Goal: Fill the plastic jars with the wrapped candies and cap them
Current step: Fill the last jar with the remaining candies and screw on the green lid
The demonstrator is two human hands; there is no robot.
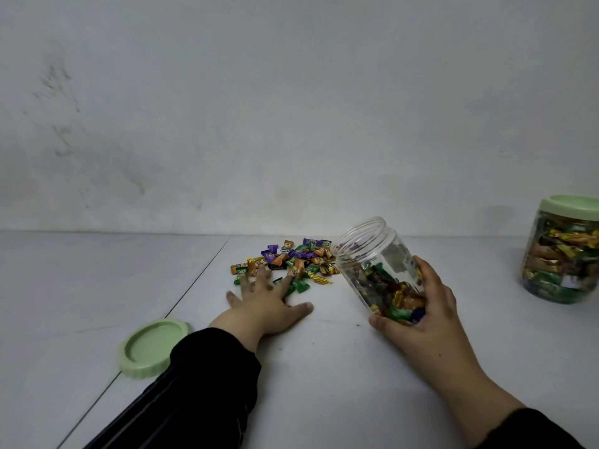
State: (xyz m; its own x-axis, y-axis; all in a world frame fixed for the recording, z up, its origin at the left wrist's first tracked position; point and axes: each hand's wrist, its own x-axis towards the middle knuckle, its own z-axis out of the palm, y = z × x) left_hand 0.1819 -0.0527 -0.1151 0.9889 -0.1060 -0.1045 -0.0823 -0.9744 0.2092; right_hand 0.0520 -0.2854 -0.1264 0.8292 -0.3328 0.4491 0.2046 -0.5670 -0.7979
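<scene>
A clear plastic jar (376, 267) with a ribbed, threaded neck is tilted so its open mouth leans toward the far left. The right hand (418, 306) grasps it round the lower body, fingers curled under the base and thumb along the near side. The jar is roughly half full of crinkled foil-wrapped candies.

The left hand (269, 299) lies flat with fingers spread and straight, its fingertips on the near edge of a loose pile of wrapped candies (291, 260) in purple, orange, green and yellow, scattered on the smooth pale grey bench (324, 384) just left of the jar.

A round pale green lid (152, 348) rests upside down near the left, its shallow inner rim facing up, partly covered by the dark striped sleeve (194, 384).

At the far right stands a second jar (560, 254), upright, packed with candies and closed with a matching green cap. Behind everything rises a scuffed, matt grey wall (291, 108).
</scene>
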